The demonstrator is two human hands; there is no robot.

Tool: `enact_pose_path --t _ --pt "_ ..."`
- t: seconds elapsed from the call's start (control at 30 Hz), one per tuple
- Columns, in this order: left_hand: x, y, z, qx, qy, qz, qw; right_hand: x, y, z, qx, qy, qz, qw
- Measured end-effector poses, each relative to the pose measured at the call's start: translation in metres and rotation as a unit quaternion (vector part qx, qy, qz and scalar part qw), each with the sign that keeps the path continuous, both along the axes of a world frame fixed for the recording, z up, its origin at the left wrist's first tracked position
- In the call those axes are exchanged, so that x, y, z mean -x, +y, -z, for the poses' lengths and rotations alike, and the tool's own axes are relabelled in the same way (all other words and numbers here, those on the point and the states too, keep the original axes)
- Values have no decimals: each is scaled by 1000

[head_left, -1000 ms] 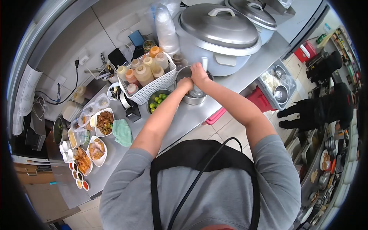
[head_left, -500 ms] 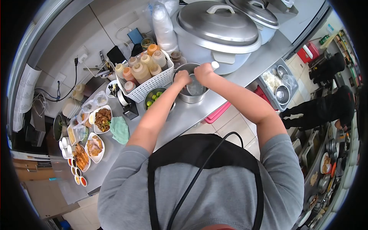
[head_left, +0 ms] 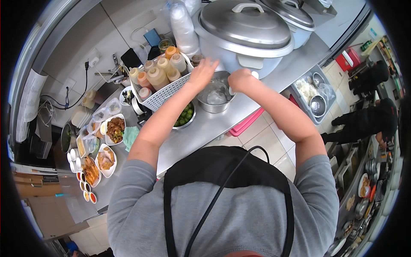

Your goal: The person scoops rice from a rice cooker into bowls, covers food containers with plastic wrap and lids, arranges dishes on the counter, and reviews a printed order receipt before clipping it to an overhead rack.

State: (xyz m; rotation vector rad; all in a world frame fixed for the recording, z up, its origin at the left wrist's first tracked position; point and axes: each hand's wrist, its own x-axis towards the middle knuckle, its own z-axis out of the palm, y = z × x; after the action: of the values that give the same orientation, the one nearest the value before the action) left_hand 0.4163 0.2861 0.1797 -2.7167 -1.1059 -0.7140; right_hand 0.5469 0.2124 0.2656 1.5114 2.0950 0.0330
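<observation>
A round metal pot [head_left: 216, 105] stands on the steel counter, with something clear and plastic-like inside it. My right hand [head_left: 241, 80] is closed around a white-ended handle at the pot's right rim; the lower part of the tool is hard to make out. Above the pot's left rim, my left hand [head_left: 204, 72] has its fingers apart and somewhat blurred, with nothing visible in it. A white basket [head_left: 165, 96] of squeeze bottles is beside my left wrist. Partly behind my left forearm sits a metal bowl of green limes [head_left: 185, 116].
Large rice cookers [head_left: 246, 32] stand behind the pot. Plates of cooked food [head_left: 114, 129] and small sauce cups [head_left: 93, 197] are on the left. A grey tub [head_left: 319, 94] with bowls sits right of the counter. A person in black [head_left: 368, 122] stands at the far right.
My left hand has lifted out of the pot and opened. My right hand has shifted right along the rim with the handle. The view has moved slightly.
</observation>
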Motion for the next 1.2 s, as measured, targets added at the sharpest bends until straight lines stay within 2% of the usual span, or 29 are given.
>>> enact_pose_path --t 0.07,0.13,0.23,0.37,0.43,0.47,0.57,0.67,0.73,0.77,0.87,1.03,1.2 --pt "4 1 -2 27 7 -3 1000 -4 4 1 -19 8 6 1000" --pt "8 6 -4 36 -58 -28 997 -8 11 9 -80 48 -6 996" --pt "11 8 -8 60 -107 -66 990 0 11 18 -87 80 3 993" --pt "14 10 -5 99 -127 -89 983 16 10 30 -19 90 28 995" --pt "12 11 3 114 -153 -87 978 14 30 78 -41 -2 -22 999" --pt "11 11 7 113 -153 -88 978 15 39 94 -41 -2 -23 999" --pt "11 6 10 135 -155 -90 975 21 50 109 16 -68 25 997" --pt "17 2 10 135 -171 -85 972 20 33 72 22 -4 -43 999" --pt "20 4 12 140 -193 -90 967 16 23 53 50 122 50 990" --pt "21 5 12 145 -215 -95 961 11 20 57 20 141 28 989" --pt "28 4 8 171 -233 -99 952 4 33 80 4 70 41 997" --pt "28 11 13 161 -271 -100 944 19 36 48 -62 78 31 995" --pt "24 11 14 172 -289 -118 934 36 33 71 -76 86 2 993"
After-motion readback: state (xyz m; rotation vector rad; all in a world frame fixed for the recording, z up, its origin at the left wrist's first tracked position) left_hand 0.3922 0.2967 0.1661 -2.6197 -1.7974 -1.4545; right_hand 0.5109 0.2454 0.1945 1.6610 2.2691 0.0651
